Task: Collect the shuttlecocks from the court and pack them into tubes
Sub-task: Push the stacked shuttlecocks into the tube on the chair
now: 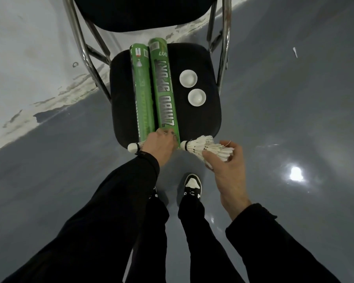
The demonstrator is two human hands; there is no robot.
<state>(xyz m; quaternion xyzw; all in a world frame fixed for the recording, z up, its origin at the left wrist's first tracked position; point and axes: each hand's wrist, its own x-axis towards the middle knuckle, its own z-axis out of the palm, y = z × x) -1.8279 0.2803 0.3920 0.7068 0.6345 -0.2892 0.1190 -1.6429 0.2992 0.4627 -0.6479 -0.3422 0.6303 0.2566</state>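
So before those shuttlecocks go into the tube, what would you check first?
1. Right hand has a grip on the shuttlecock stack: ok.
2. Cork end points toward the tube with the large lettering: ok.
3. Left hand steadies that tube's near end: ok.
4. Tube mouth open and free: cannot tell, the hand hides it.
5. Two white caps within reach on the chair seat: ok.
6. Shuttlecock sticking out by the other tube: not ok, not seated.
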